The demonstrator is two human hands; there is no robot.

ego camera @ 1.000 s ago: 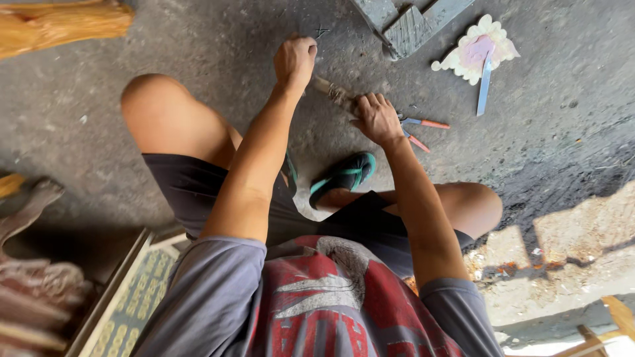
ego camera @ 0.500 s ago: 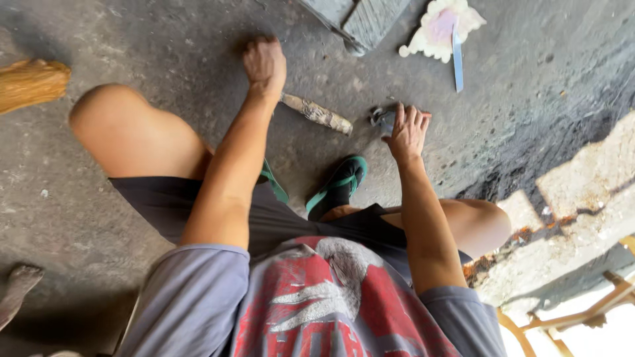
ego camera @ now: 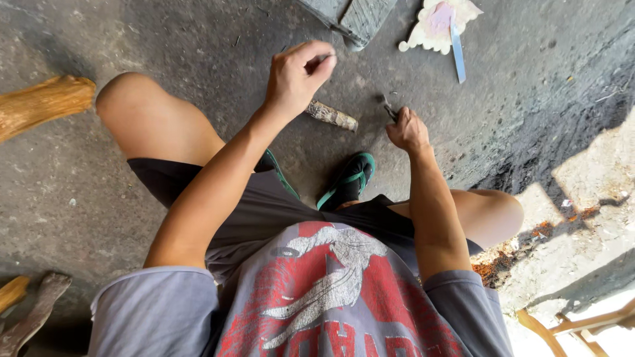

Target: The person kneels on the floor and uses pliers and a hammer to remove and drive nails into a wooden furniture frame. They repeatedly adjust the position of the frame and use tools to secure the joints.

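Note:
My left hand (ego camera: pixel 297 73) hovers above the concrete floor with its fingers curled into a pinch; anything between them is too small to make out. Just below and to the right of it lies a short rough piece of wood (ego camera: pixel 332 116), not touched by either hand. My right hand (ego camera: pixel 407 130) is closed around a small dark metal tool (ego camera: pixel 387 107) whose tip sticks out towards the far side. I sit low, with bare knees to either side and a green-strapped flip-flop (ego camera: pixel 349 180) on my foot between the arms.
A grey block (ego camera: pixel 360 20) and a scalloped cream card with a pink patch (ego camera: pixel 436 26) and a blue strip (ego camera: pixel 458 49) lie at the far edge. A wooden log (ego camera: pixel 43 102) sits left. Wooden handles (ego camera: pixel 30 307) lie bottom left, and a sunlit broken floor edge (ego camera: pixel 569 218) runs right.
My left hand has lifted off the piece of wood and drawn into a pinch. My right hand, spread on the floor half a second ago, has closed around the dark tool.

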